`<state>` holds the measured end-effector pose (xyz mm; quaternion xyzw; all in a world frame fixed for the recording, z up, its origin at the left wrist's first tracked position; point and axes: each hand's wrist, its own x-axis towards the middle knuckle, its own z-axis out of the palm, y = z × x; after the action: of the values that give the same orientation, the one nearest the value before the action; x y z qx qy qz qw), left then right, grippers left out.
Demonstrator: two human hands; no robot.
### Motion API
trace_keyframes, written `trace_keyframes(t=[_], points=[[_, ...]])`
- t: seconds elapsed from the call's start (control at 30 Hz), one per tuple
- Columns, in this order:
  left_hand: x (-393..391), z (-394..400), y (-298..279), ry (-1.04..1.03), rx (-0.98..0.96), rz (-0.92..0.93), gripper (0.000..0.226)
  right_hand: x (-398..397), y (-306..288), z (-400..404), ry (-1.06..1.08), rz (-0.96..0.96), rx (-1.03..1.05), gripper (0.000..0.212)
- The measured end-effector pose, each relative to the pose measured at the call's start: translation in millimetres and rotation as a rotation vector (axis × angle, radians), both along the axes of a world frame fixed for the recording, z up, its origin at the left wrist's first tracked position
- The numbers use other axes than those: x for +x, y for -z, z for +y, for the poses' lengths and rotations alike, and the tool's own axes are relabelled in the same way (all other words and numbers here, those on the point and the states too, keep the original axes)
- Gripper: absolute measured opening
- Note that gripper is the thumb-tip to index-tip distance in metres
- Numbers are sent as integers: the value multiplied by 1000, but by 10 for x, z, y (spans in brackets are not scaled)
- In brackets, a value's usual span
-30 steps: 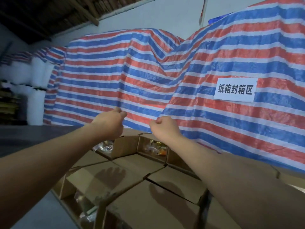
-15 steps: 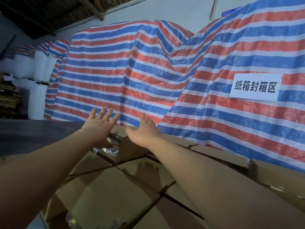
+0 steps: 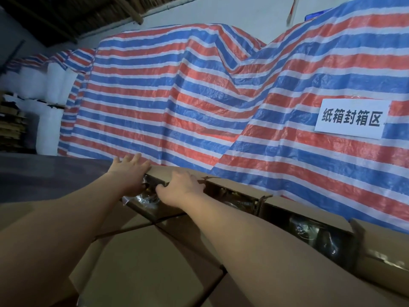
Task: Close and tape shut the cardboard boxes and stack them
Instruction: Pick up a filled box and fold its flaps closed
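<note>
Several cardboard boxes fill the lower view. The nearest ones [image 3: 141, 264] have their flaps folded down. The box [image 3: 155, 212] beyond them gapes, with shiny plastic-wrapped goods [image 3: 145, 198] showing in the gap. My left hand [image 3: 129, 173] reaches over this gap and lays its straight, spread fingers on the far flap [image 3: 162, 172]. My right hand [image 3: 180, 188] sits just to the right, fingers curled over the same flap's edge and the thumb dipping into the gap. No tape is in view.
To the right, another box [image 3: 309, 231] also stands partly open. A red, white and blue striped tarpaulin [image 3: 177, 103] with a white paper sign [image 3: 352, 118] rises right behind the boxes. White rolls [image 3: 51, 120] and a dark floor [image 3: 44, 173] lie at left.
Both hands have come down from open and raised onto the far flap of the open box. The flap has swung lower over the contents. My view has shifted closer and left.
</note>
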<state>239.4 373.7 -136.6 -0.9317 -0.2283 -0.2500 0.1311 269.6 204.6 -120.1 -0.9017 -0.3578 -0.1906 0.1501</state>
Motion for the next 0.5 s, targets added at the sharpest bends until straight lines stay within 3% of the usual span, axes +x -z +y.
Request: trace_keyframes(t=[0.23,0.4,0.5], points=[[-46,-20,-90,130,-220,-125,23,-91,29,26,-25,-37,79,34],[-133,-61,-218,161,-291,-232,16,-131,-112,-130,-61,-95,105,17],[-275,-68,-342,175,-358,-323,14,-209,-304,-244,-79,-73,125,19]])
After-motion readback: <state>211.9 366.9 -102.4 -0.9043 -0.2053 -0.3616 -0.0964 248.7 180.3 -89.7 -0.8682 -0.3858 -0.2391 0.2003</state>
